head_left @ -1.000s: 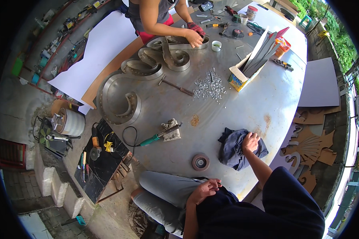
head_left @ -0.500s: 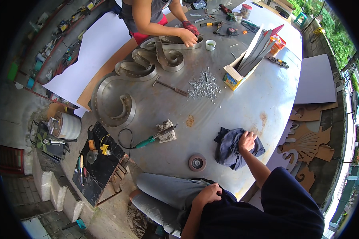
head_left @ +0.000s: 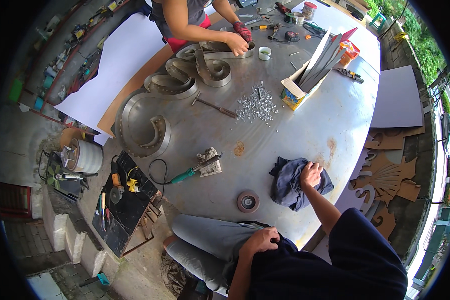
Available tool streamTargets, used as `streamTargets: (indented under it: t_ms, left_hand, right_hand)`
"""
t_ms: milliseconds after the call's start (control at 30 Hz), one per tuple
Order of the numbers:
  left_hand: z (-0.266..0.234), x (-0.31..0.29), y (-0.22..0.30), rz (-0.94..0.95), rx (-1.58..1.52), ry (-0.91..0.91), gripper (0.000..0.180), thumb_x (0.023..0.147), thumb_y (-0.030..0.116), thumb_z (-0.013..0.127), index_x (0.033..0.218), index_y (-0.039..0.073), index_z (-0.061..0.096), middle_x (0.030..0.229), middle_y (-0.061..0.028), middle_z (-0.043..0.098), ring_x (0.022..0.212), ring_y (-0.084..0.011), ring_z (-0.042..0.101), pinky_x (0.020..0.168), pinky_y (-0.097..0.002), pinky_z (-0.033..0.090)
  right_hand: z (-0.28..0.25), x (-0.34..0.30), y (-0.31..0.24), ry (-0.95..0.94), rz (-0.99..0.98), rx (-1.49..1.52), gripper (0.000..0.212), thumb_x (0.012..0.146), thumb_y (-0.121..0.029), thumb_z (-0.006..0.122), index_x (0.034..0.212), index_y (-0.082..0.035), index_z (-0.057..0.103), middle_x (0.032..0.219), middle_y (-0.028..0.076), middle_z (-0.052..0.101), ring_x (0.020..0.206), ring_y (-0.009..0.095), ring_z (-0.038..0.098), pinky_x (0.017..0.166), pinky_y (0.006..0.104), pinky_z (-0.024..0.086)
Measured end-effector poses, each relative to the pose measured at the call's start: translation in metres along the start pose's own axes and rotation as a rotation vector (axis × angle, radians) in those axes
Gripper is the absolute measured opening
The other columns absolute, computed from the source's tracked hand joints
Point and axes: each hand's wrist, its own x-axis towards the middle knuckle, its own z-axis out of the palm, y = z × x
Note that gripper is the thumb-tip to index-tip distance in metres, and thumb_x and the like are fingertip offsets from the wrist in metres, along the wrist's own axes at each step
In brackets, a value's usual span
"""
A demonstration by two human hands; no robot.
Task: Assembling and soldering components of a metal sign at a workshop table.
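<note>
While the right hand [head_left: 311,175] lies bent-fingered on a crumpled dark cloth [head_left: 287,186], I cannot tell whether it clutches or merely presses it. The cloth sits on the metal table [head_left: 295,137], near the edge, to the right of a round disc [head_left: 248,202]. The left hand [head_left: 263,240] rests against the dark shirt [head_left: 330,265], fingers curled (whether around anything, I cannot tell). Farther left on the table, a green-handled iron [head_left: 183,176] leans on a pale block [head_left: 211,169].
</note>
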Motion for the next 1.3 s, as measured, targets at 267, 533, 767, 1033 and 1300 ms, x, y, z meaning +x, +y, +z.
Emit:
streamTargets:
  t_ms: [267,533,767,1033,1300]
  left_hand:
    - [0.0,-0.003,0.005,0.085,0.02,0.077,0.022,0.063,0.013,0.063,0.079,-0.001,0.061,0.09,-0.0097,0.057,0.083,-0.026,0.057,0.075,-0.0333,0.046]
    - [-0.001,-0.007,0.004,0.032,-0.036,0.082,0.022,0.063,0.013,0.063,0.08,0.001,0.061,0.091,-0.0104,0.057,0.091,-0.0267,0.055,0.08,-0.0339,0.045]
    - [0.002,-0.004,0.007,-0.057,0.023,0.035,0.021,0.064,0.014,0.063,0.081,0.002,0.063,0.094,-0.0113,0.057,0.093,-0.0272,0.056,0.082,-0.0344,0.045]
    - [0.001,0.003,0.016,-0.134,0.246,-0.055,0.02,0.064,0.016,0.061,0.077,0.002,0.063,0.094,-0.0119,0.057,0.092,-0.0274,0.055,0.079,-0.0363,0.045]
    - [-0.001,0.0,0.005,-0.076,0.085,-0.009,0.02,0.064,0.016,0.062,0.078,0.0,0.062,0.094,-0.0115,0.057,0.09,-0.028,0.056,0.078,-0.0353,0.045]
  right_hand:
    - [0.001,0.0,-0.001,0.016,0.021,-0.003,0.032,0.088,-0.034,0.042,0.091,-0.006,0.057,0.102,0.019,0.054,0.083,0.039,0.06,0.072,0.0472,0.048]
    - [0.004,0.001,0.001,0.015,0.015,0.005,0.032,0.088,-0.035,0.042,0.092,-0.007,0.057,0.103,0.019,0.054,0.083,0.039,0.06,0.072,0.0472,0.048]
    - [-0.001,-0.001,-0.001,0.004,0.007,0.01,0.031,0.088,-0.031,0.043,0.092,-0.003,0.054,0.104,0.021,0.052,0.083,0.04,0.06,0.071,0.0479,0.047]
    - [-0.002,-0.003,-0.003,-0.008,0.024,0.002,0.031,0.088,-0.031,0.043,0.092,-0.003,0.054,0.105,0.021,0.051,0.085,0.04,0.06,0.071,0.0478,0.048]
    - [-0.005,0.0,-0.003,-0.003,0.02,-0.006,0.032,0.088,-0.032,0.042,0.094,-0.003,0.055,0.106,0.021,0.051,0.085,0.041,0.059,0.072,0.0486,0.047]
